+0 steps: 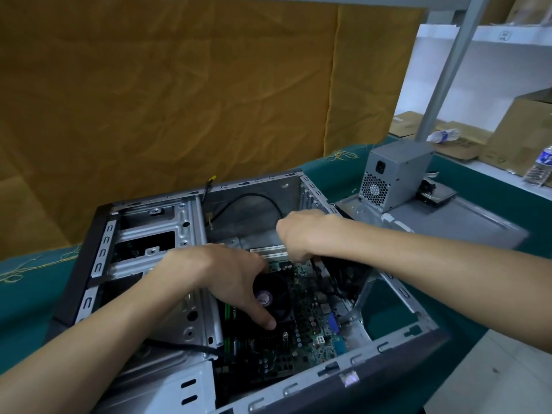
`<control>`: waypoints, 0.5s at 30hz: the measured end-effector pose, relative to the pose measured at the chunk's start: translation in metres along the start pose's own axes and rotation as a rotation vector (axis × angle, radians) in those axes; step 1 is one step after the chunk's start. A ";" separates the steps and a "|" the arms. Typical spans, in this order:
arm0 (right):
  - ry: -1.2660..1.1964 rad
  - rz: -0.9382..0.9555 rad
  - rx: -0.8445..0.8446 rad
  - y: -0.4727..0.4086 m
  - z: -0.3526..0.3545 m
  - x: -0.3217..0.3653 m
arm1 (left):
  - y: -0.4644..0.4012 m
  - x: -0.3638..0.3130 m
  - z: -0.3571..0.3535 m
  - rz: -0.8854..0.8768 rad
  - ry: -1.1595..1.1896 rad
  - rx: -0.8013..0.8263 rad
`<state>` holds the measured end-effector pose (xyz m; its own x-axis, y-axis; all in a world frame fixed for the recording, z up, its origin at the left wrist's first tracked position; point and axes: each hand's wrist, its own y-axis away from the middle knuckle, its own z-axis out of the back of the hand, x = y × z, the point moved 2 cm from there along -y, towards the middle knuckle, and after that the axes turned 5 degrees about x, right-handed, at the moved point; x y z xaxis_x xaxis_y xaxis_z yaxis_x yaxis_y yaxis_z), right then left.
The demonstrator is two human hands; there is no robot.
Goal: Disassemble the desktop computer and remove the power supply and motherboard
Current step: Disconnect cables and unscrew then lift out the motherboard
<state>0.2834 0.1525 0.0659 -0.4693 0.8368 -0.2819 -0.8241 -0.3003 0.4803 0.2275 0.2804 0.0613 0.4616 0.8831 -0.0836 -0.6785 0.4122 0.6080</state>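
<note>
Fingers of our left hand (227, 276) curl around the round black cooler fan (270, 297) with a purple centre label, thumb reaching down its near side, and grip it above the green motherboard (304, 321). That board lies in the bottom of the open grey steel computer case (397, 345), which lies on its side on the teal cloth-covered table (27, 297). Our right hand (301, 234) reaches into the far part of the case; its fingers bend downward out of sight behind the knuckles, so we cannot tell whether they hold anything. A black cable (248, 198) arcs along the case's far wall just beyond that hand. The grey box-shaped metal power supply (394, 177) stands outside the case, on the flat grey side panel (466, 222) to the right, well apart from both hands. Clear plastic water bottles (540, 168) stand farther right.
</note>
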 end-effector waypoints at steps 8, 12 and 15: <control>0.445 0.051 0.262 -0.017 -0.006 0.011 | 0.005 -0.008 -0.005 -0.025 -0.048 -0.160; 0.251 0.034 0.239 -0.017 0.001 -0.001 | 0.005 -0.011 -0.006 -0.007 -0.140 -0.243; -0.042 0.094 -0.175 0.001 0.022 -0.019 | 0.007 -0.011 -0.005 -0.026 -0.142 -0.252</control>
<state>0.2983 0.1466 0.0903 -0.5359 0.8186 -0.2066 -0.8218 -0.4497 0.3498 0.2145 0.2744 0.0630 0.5441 0.8386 0.0255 -0.7779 0.4928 0.3899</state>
